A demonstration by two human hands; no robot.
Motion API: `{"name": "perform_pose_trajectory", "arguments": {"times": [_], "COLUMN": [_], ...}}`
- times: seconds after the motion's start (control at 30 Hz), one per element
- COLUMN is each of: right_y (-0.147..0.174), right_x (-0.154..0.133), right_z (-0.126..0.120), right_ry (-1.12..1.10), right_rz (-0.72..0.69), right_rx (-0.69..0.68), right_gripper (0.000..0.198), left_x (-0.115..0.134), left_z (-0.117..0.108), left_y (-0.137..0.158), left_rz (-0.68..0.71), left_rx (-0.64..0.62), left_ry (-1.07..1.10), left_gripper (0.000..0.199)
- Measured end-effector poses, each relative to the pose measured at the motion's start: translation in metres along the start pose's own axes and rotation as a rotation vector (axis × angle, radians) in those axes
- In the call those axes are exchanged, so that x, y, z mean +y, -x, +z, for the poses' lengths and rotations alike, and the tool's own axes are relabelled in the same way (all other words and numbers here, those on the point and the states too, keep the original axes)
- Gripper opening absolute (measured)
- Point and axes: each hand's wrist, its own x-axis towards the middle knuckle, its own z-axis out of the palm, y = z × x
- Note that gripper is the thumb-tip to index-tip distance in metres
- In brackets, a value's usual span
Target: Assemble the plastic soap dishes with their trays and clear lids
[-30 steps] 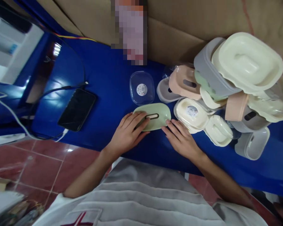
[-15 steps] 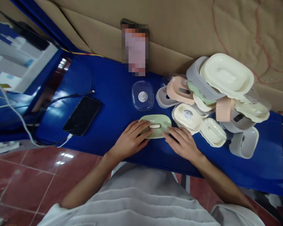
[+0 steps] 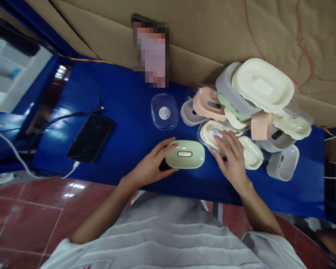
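A light green oval plastic box (image 3: 194, 160) with a pale slot in its face lies on the blue table in front of me. My left hand (image 3: 152, 164) clasps its left end, fingers along the far edge and thumb at the near edge. My right hand (image 3: 232, 157) is off the green box, its fingers parted over a cream plastic container (image 3: 208, 130) bearing a round label. The fingertips reach the label; whether they press on it I cannot tell. A clear square lid (image 3: 158, 121) with a round sticker lies beyond the green box.
A heap of grey box (image 3: 226, 84), peach box (image 3: 207, 99) and cream lid (image 3: 280, 84) pieces covers the right side. A grey box (image 3: 284, 164) stands near the right edge. Left lies a phone (image 3: 90, 139) with a white cable; another phone (image 3: 154, 52), blurred, leans at the back.
My right hand has left the green box and moved right, over the labelled cream container. My left hand has stayed at the green box's left end. The view has shifted slightly.
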Motion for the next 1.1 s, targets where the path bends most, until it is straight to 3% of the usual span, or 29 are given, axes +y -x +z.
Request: {"name": "perform_pose_trajectory", "arguments": {"times": [0.17, 0.37, 0.63, 0.87, 1.1], "right_y": [0.005, 0.004, 0.008, 0.003, 0.014], "right_x": [-0.007, -0.039, -0.041, -0.036, -0.032], "right_z": [-0.004, 0.008, 0.023, 0.020, 0.026], "right_ry": [-0.001, -0.062, -0.046, -0.048, -0.016], "right_rz": [-0.119, -0.301, -0.379, -0.385, -0.413], "right_rx": [0.051, -0.092, -0.212, -0.173, -0.142], "right_gripper": [0.068, 0.067, 0.057, 0.054, 0.067], "left_x": [-0.003, -0.007, -0.004, -0.004, -0.005], "left_z": [0.002, 0.005, 0.002, 0.002, 0.002], "left_y": [-0.001, -0.001, -0.004, -0.003, -0.004], "left_rz": [-0.037, -0.027, 0.005, 0.008, 0.043], "left_rx": [-0.003, 0.022, 0.024, 0.022, 0.032], "left_ry": [0.043, 0.027, 0.057, 0.070, 0.034], "left_gripper": [0.103, 0.112, 0.104, 0.101, 0.099]}}
